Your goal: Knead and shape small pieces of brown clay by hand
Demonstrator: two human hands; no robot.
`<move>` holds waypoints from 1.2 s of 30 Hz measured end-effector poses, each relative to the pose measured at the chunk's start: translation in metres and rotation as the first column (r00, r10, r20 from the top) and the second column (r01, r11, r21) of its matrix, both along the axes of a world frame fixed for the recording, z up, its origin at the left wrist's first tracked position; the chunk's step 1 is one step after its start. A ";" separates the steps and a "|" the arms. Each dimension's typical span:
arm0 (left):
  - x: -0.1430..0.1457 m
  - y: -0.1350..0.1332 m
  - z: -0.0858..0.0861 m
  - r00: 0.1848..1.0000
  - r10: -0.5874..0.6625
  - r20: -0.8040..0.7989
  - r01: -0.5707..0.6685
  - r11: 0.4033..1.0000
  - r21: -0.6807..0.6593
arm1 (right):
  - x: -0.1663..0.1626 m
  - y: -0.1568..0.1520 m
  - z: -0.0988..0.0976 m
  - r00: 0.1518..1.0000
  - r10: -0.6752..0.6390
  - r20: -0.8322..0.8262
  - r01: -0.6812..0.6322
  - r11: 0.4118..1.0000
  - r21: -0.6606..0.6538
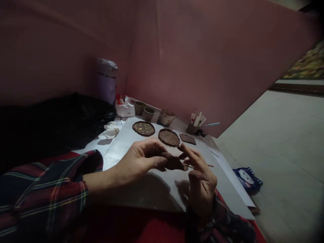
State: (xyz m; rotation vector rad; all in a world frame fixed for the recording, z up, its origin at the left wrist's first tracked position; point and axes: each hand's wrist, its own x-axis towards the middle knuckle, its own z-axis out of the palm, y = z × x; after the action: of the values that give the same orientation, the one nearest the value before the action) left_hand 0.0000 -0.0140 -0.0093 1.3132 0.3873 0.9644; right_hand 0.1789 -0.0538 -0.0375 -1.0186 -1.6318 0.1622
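My left hand [141,156] pinches a thin, dark brown piece of clay [174,162] between thumb and fingers, above a pale board [152,197]. At the right end of this piece is my right hand [201,179], its fingers bent around the edge and the index finger stretched out. The fingertips look smudged with brown. Behind the hands lie a round brown clay disc with a raised rim [169,137], another disc with yellow specks [143,128] and a small rectangular clay slab [187,139]. A thin stick [210,165] shows partly behind my right hand.
Along the back stand two cups [148,114], a stained bowl [166,117] and a holder with several tools [193,128]. Crumpled white tissue [110,130], a black plastic bag [76,114] and a purple container [107,84] are at left. A blue packet [247,179] lies on the floor.
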 end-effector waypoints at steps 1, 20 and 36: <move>0.000 0.001 0.000 1.000 -0.001 0.016 0.002 1.000 -0.005 | 0.000 0.000 0.000 1.000 0.022 -0.015 -0.022 1.000 0.001; -0.002 0.002 0.000 0.997 0.043 -0.070 -0.041 0.999 0.019 | -0.004 -0.001 0.004 0.994 0.069 0.081 -0.071 0.997 0.033; -0.001 0.001 -0.004 0.996 0.032 -0.087 -0.035 0.999 -0.025 | -0.004 -0.005 -0.003 0.998 0.009 0.055 -0.012 0.998 0.056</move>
State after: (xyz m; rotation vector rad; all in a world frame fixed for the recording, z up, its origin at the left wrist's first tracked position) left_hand -0.0007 -0.0134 -0.0134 1.3310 0.4890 0.9292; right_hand 0.1750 -0.0584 -0.0410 -0.9787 -1.6827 0.0954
